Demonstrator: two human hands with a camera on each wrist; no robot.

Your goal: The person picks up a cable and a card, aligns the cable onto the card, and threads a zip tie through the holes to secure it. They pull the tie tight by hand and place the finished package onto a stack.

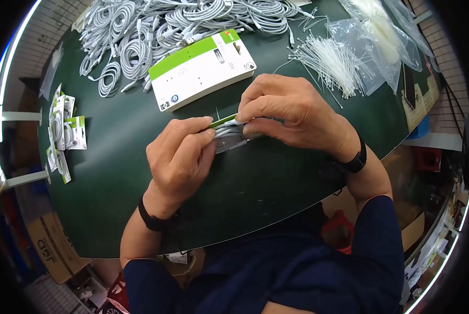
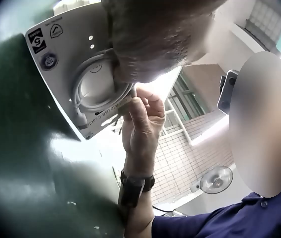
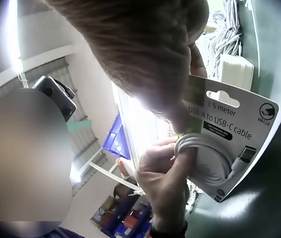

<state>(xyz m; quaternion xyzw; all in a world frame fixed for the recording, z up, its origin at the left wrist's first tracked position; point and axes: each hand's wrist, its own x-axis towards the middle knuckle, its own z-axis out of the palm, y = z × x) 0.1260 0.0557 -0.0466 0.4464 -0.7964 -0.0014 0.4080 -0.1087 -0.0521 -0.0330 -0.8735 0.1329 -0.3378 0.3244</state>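
Both hands hold a printed cardboard card (image 3: 264,111) labelled as a USB-A to USB-C cable, with a coiled white cable (image 3: 212,166) lying against its printed face. My left hand (image 1: 174,154) grips card and coil together at the left, thumb over the loops. At the other end my right hand (image 1: 297,112) pinches the card's edge beside the cable. A connector (image 3: 242,161) lies near the card's corner. Behind the card a thin white strand (image 1: 217,112) sticks up. In each wrist view the near hand is dark and covers part of the card.
Beyond the hands lies a stack of similar cards (image 1: 200,76) on the green table (image 1: 114,209). Many coiled cables (image 1: 192,21) are heaped at the back. White cable ties (image 1: 331,63) and plastic bags (image 1: 381,36) sit back right. Carded cables (image 1: 64,131) lie at the left.
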